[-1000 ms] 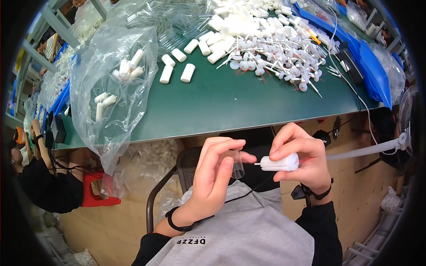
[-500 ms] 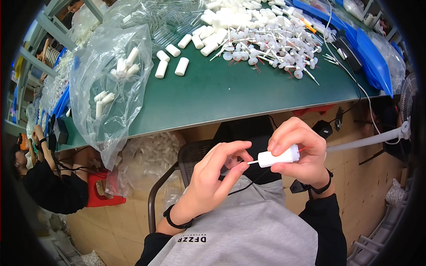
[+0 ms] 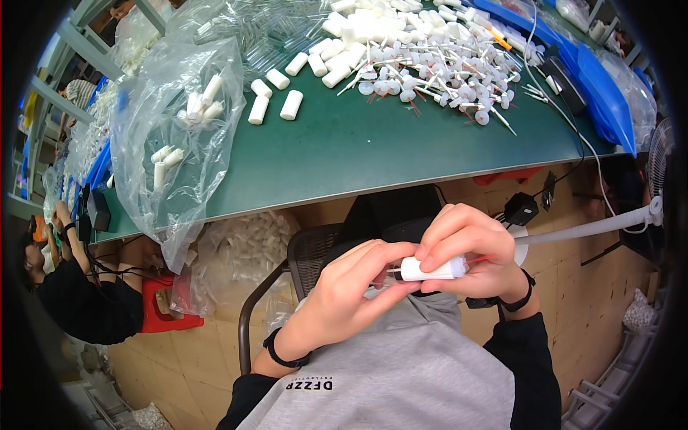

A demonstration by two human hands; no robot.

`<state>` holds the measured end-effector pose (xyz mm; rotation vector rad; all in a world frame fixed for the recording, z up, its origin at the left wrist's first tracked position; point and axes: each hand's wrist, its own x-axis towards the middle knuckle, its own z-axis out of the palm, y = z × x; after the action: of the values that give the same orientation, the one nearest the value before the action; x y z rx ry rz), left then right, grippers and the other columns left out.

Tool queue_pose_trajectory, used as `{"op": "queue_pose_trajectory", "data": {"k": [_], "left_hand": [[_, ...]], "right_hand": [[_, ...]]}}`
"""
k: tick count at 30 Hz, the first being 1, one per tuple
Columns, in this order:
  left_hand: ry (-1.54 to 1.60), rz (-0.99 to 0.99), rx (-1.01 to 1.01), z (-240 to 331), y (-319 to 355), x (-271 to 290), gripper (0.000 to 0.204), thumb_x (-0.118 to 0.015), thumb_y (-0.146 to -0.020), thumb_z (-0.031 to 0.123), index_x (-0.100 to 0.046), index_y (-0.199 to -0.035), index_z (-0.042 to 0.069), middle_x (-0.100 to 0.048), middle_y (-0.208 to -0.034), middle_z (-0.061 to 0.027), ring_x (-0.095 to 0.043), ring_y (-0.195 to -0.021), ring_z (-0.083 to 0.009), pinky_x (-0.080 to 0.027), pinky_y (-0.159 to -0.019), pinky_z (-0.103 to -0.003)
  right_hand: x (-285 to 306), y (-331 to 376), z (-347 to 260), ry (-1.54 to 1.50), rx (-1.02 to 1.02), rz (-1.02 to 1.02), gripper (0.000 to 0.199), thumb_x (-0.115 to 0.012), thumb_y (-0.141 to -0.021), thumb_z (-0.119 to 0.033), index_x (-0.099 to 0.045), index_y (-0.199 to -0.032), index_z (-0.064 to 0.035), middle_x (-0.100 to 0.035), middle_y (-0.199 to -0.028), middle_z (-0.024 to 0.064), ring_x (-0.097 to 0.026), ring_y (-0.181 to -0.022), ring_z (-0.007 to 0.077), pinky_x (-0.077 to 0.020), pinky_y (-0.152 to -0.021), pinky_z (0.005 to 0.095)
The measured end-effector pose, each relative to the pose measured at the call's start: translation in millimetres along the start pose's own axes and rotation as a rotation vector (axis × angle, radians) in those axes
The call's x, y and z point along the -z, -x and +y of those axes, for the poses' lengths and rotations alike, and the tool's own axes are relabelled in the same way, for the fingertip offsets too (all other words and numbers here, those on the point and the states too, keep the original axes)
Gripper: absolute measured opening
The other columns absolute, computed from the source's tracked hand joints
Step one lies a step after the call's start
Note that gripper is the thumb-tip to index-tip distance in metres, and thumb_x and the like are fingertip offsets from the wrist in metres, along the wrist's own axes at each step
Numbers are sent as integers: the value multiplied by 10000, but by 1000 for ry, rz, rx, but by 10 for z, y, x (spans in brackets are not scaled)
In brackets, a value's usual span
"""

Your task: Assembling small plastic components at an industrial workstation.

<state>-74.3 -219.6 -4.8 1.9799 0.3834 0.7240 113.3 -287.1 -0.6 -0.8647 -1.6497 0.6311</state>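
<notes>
Over my lap, my right hand [image 3: 476, 251] is closed round a white plastic cylinder [image 3: 414, 269], fingers on top and thumb below. The cylinder lies nearly level; thin red wires [image 3: 484, 258] stick out of its right end beside a pale cap. My left hand [image 3: 351, 283] is closed at the cylinder's left end, its fingertips touching or nearly touching it. Between the left fingers shows a bit of a clear, tube-like piece [image 3: 391, 273], mostly hidden by them. The thin white stem at that end cannot be seen now.
The green table [image 3: 308, 165] bears loose white cylinders [image 3: 292, 105], a pile of white stemmed parts with red wires [image 3: 459, 79], clear tubes [image 3: 279, 36] and a clear bag [image 3: 179, 143]. A blue tray [image 3: 602, 100] is at right. A co-worker [image 3: 89, 301] sits at left.
My two hands have come together, and the left fingers have moved right onto the cylinder's left end. The cylinder has shifted slightly left and down, and its thin stem has gone from sight.
</notes>
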Motion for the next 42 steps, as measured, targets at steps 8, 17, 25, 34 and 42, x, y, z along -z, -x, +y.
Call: {"op": "queue_pose_trajectory", "data": {"k": [8, 17, 25, 34, 42], "left_hand": [[-296, -49, -33, -103, -42, -87, 245, -693, -739, 101, -503, -863, 9, -538, -745, -98, -568, -660, -253, -454, -558, -323], [49, -75, 163, -244, -43, -115, 231, -653, -729, 61, -472, -861, 2, -544, -669, -109, -569, -566, -221, -437, -509, -286], [302, -113, 284, -219, 0, -86, 229, -588, -735, 52, -501, -939, -5, -543, -734, -70, -538, -611, -129, -431, -560, -251], [789, -100, 496, -183, -4, -36, 317, -328, -958, 271, -425, -1098, 4, -550, -869, -90, -541, -695, -122, -436, -618, -251], [1196, -280, 448, -287, -41, -74, 379, -292, -983, 326, -365, -1187, 15, -554, -959, -142, -579, -757, -191, -472, -694, -313]], "right_hand": [[-72, -2, 84, 99, -78, -33, 211, -741, -712, -30, -638, -895, -19, -598, -903, 86, -588, -786, 191, -487, -640, 279], [-179, 46, 196, -108, -224, 29, 228, -787, -671, -62, -663, -862, -49, -594, -907, 54, -563, -833, 151, -453, -710, 271], [-176, 88, 292, -135, -287, -42, 271, -740, -736, -141, -652, -987, -88, -458, -975, 54, -470, -927, 163, -402, -816, 284], [-224, 92, 305, -232, -187, 121, 347, -585, -803, 9, -510, -1142, 1, -522, -1113, 109, -512, -1023, 188, -411, -886, 314], [-222, 102, 275, -229, -262, 155, 304, -546, -830, 17, -544, -1134, 22, -584, -1101, 136, -565, -1022, 192, -426, -901, 317]]}}
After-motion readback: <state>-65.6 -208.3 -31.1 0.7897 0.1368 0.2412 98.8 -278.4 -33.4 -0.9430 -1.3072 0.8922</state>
